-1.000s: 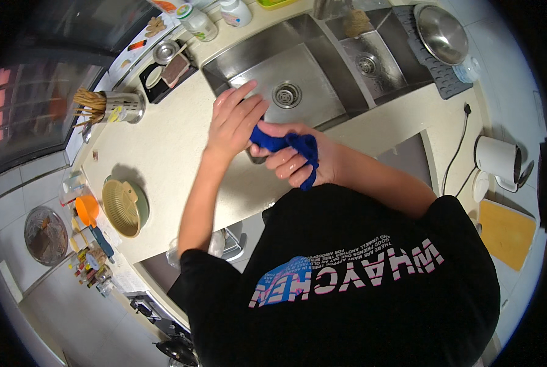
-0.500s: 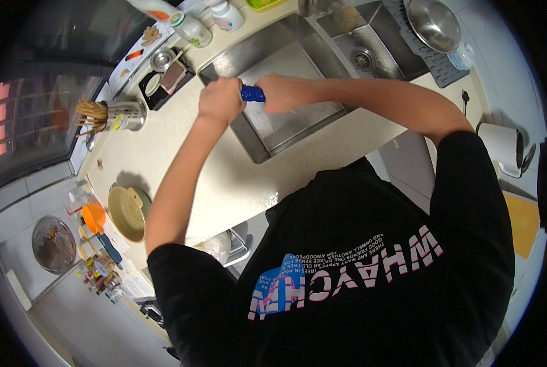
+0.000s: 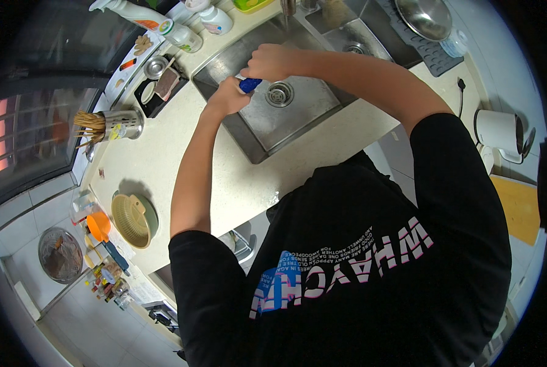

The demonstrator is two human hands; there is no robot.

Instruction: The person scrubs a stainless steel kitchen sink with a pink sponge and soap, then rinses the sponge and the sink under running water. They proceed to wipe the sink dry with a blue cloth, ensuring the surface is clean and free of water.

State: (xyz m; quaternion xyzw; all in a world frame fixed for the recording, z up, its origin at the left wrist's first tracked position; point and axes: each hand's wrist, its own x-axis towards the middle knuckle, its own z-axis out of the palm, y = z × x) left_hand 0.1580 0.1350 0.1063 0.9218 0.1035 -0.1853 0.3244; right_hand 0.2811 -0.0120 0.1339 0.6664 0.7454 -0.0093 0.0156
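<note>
Over the left part of the large sink basin (image 3: 298,125), both my hands are closed on a dark blue cloth (image 3: 249,85). It looks bunched and twisted, with only a short piece showing between the fists. My left hand (image 3: 226,98) wraps the lower end near the basin's left edge. Farther off and to the right, my right hand (image 3: 268,62) grips the upper end. The cloth's ends are hidden inside my fingers. A round drain (image 3: 279,94) shows in the basin just right of the cloth.
A black tray (image 3: 157,101) with a pinkish sponge and small dishes lies left of the sink. Beyond it stand white bottles (image 3: 215,20). A steel holder with chopsticks (image 3: 123,125) and a beige colander (image 3: 131,220) are on the left counter. A metal bowl (image 3: 423,18) rests at far right.
My right hand has moved up and away, tilting the cloth. My left hand has shifted slightly right. The basin's drain has come into view.
</note>
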